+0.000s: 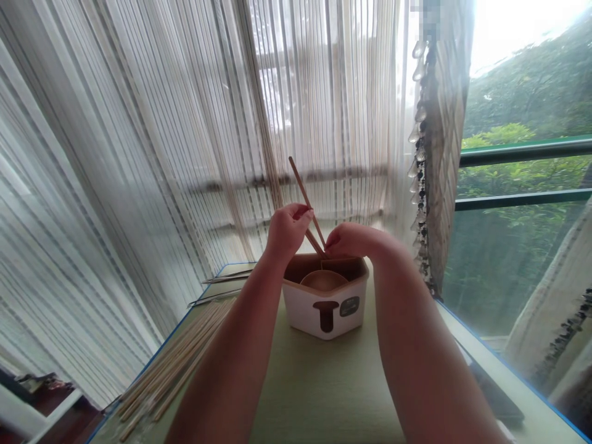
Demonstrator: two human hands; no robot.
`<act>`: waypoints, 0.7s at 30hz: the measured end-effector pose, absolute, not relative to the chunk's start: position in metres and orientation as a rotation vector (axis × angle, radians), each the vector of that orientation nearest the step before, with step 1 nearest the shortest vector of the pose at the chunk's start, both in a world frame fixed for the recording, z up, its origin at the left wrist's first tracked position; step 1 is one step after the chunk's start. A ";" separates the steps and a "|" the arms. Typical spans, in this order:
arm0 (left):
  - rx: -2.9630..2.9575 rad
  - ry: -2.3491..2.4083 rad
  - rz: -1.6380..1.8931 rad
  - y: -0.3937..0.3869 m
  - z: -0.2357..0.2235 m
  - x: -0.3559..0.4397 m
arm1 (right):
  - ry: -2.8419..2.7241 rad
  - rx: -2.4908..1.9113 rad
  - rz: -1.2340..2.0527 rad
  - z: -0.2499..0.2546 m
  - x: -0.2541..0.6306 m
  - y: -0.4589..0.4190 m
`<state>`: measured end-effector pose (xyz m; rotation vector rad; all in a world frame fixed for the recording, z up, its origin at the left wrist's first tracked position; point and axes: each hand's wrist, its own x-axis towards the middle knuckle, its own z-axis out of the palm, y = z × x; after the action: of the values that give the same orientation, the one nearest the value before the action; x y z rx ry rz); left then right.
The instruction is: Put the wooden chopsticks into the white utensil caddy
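My left hand (290,227) is closed in a pinch around a wooden chopstick (300,183), which leans with its upper end to the left. A second chopstick (316,244) slants just below it, its lower end at the back of a white box (300,309) with a brown inside. My right hand (346,239) sits over the box's back rim, its fingers closed at the lower end of the chopsticks. A round brown piece (325,280) lies inside the box. The fingertips of my right hand are partly hidden.
A bundle of long wooden chopsticks (178,351) lies along the left of the green table (314,388). Thin metal sticks (222,298) rest behind it. A dark flat object (493,385) is at the right edge. Sheer curtains (194,111) hang close behind the table.
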<state>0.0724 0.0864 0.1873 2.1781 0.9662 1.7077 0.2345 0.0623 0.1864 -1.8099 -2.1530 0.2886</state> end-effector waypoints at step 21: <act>2.101 0.846 1.481 0.100 0.179 0.069 | -2.121 -1.679 0.249 0.188 0.232 0.059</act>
<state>0.0688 0.0996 0.1792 2.1006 0.8465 1.4806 0.2315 0.0587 0.1878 -1.6795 -2.1209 0.2494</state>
